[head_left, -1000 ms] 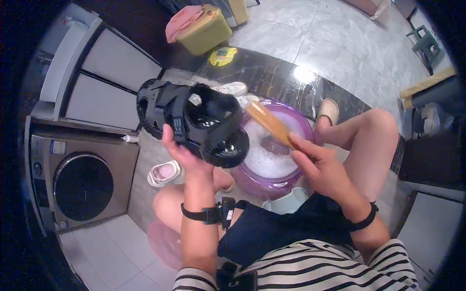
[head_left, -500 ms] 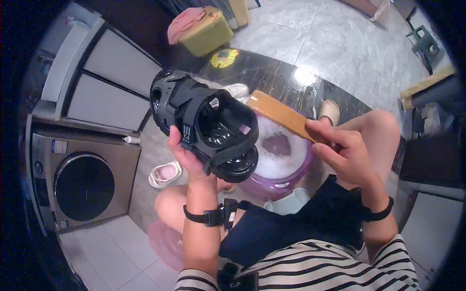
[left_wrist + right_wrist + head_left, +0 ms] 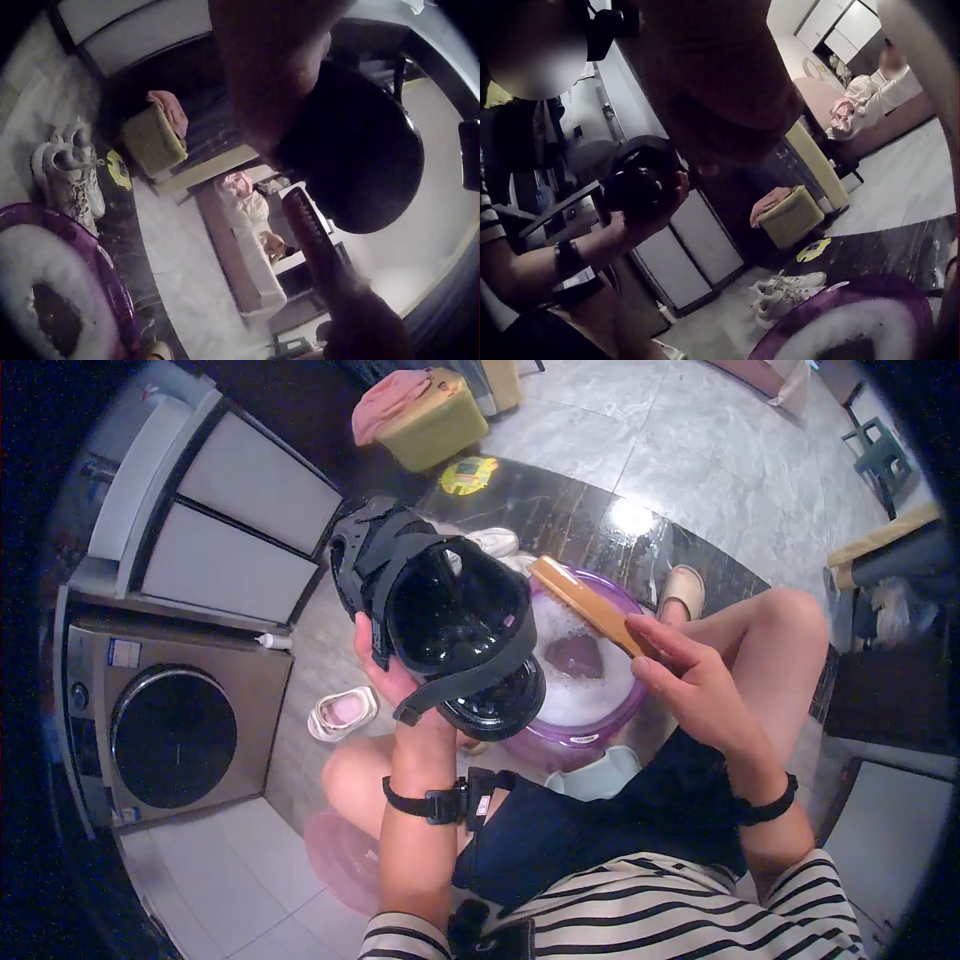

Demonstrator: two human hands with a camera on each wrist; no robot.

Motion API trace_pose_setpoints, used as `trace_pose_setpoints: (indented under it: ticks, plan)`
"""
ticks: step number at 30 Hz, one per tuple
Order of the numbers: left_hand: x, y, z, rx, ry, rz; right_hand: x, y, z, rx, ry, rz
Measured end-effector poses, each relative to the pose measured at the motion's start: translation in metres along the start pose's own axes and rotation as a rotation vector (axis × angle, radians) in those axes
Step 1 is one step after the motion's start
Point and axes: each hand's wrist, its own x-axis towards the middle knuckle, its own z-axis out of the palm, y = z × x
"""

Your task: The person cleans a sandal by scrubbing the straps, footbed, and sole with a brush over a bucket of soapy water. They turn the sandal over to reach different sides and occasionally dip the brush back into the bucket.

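In the head view my left hand (image 3: pixel 385 672) grips a wet black sandal (image 3: pixel 465 615) from below, thumb against its side strap. The heel end points towards me, and a loose strap hangs over my wrist. My right hand (image 3: pixel 690 685) holds a wooden scrub brush (image 3: pixel 582 603) by its handle, bristles facing down and left, just right of the sandal. In the left wrist view the brush (image 3: pixel 311 229) is close beside the dark sandal (image 3: pixel 356 150). Below both stands a purple basin (image 3: pixel 632 605) of foamy water, partly covered by the sandal.
White sneakers (image 3: pixel 784 296) stand behind the basin. A pale shoe with a pink inside (image 3: pixel 343 713) lies on the floor at left, near a washing machine (image 3: pixel 175 735). A light blue plastic item (image 3: pixel 597 775) sits before the basin. Further back is a yellow-green box (image 3: pixel 430 435) with pink cloth.
The sandal has moved rightward and turned, so its opening faces me more. The brush has shifted right, away from the sandal's side, with my right hand still holding it.
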Motion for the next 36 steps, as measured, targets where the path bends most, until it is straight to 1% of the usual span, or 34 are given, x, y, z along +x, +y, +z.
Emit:
trace_pose_setpoints:
  ticks: [2,5,8,10,11,12,13,14,15,18,19,22,23,24,26,27,30,31,34,36]
  plan:
    - [0.003,-0.002,-0.009,-0.005,-0.034,-0.007,0.000,-0.004,0.008,0.039,0.019,0.070]
    - [0.004,-0.005,-0.009,-0.004,0.027,-0.005,0.003,-0.002,0.020,0.164,0.029,0.140]
    - [0.004,-0.012,-0.008,0.071,0.093,0.026,0.008,-0.008,0.042,0.415,0.053,0.237]
    - [0.003,-0.020,-0.011,0.121,0.125,0.019,0.016,0.002,0.057,0.572,0.026,0.283]
    - [0.001,-0.024,-0.012,0.148,0.143,0.017,0.019,0.006,0.064,0.605,0.003,0.287]
    - [0.000,-0.027,-0.008,0.157,0.096,0.018,0.021,0.007,0.068,0.636,-0.021,0.290]
    - [-0.002,-0.030,-0.003,0.165,0.050,0.019,0.021,0.005,0.069,0.687,-0.087,0.303]
    - [-0.004,-0.031,0.000,0.171,0.005,0.020,0.021,0.002,0.071,0.692,-0.079,0.302]
    - [-0.005,-0.030,0.000,0.139,-0.103,-0.038,0.023,0.000,0.074,0.696,-0.070,0.300]
    - [-0.005,-0.029,0.005,0.172,-0.153,-0.149,0.026,0.006,0.071,0.655,0.042,0.245]
    - [-0.003,-0.030,0.002,0.112,-0.069,-0.187,0.026,0.008,0.069,0.630,0.094,0.222]
    - [0.002,-0.032,-0.004,0.317,0.096,-0.283,0.033,0.004,0.061,0.549,0.242,0.037]
    - [0.005,-0.035,-0.002,0.326,0.181,-0.264,0.035,0.003,0.057,0.504,0.286,-0.013]
    - [0.005,-0.036,-0.004,0.491,0.276,-0.193,0.037,0.003,0.053,0.456,0.332,-0.060]
    - [0.005,-0.035,-0.012,0.821,0.474,-0.043,0.042,0.020,0.046,0.367,0.440,-0.178]
    - [0.006,-0.031,-0.016,0.860,0.443,0.029,0.042,0.024,0.042,0.306,0.468,-0.177]
    - [-0.006,-0.014,-0.017,0.732,0.045,-0.107,0.043,0.035,0.041,0.246,0.535,-0.285]
    - [-0.011,-0.017,-0.007,0.705,-0.031,-0.158,0.042,0.036,0.042,0.181,0.557,-0.317]
    - [-0.023,-0.049,0.035,0.538,0.169,-0.342,0.035,0.039,0.046,-0.029,0.583,-0.400]
    - [-0.020,-0.062,0.024,0.487,0.170,-0.319,0.035,0.044,0.050,-0.183,0.557,-0.445]
